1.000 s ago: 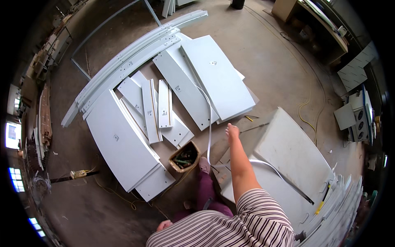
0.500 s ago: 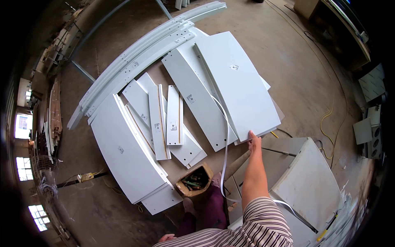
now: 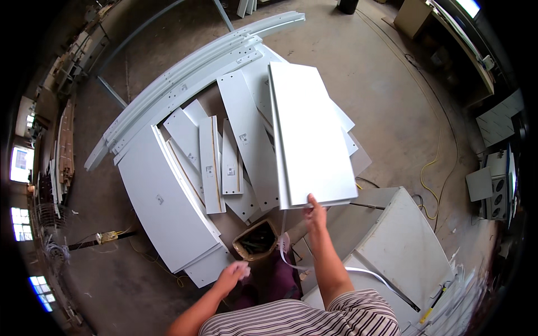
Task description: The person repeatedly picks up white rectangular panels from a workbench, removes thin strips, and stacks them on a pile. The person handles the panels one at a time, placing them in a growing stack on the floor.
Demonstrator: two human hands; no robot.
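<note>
My right hand [image 3: 315,217] is closed on the near edge of a white panel [image 3: 316,134], thumb on top and fingers underneath. That panel is tilted up over the other boards, and a second panel edge shows along its left side. A white edging strip [image 3: 375,273] curves beneath my right arm, partly hidden by the panel and the arm. My left hand [image 3: 234,274] hovers near the carton and touches no board; motion smears its fingers. Left of the held panel lies a long white board [image 3: 242,134] with holes.
A brown carton [image 3: 238,247] with dark items stands by my feet. Narrow grooved boards [image 3: 212,168], a wide panel [image 3: 162,218] and long white rails [image 3: 185,84] lie ahead and left. To the right are a grey cabinet-like piece [image 3: 403,241] and a yellow cable [image 3: 434,190] on the floor.
The right hand has pulled the panel left and toward me and tipped it up. My left hand has risen into view from the lower edge. The strip now runs partly behind the panel.
</note>
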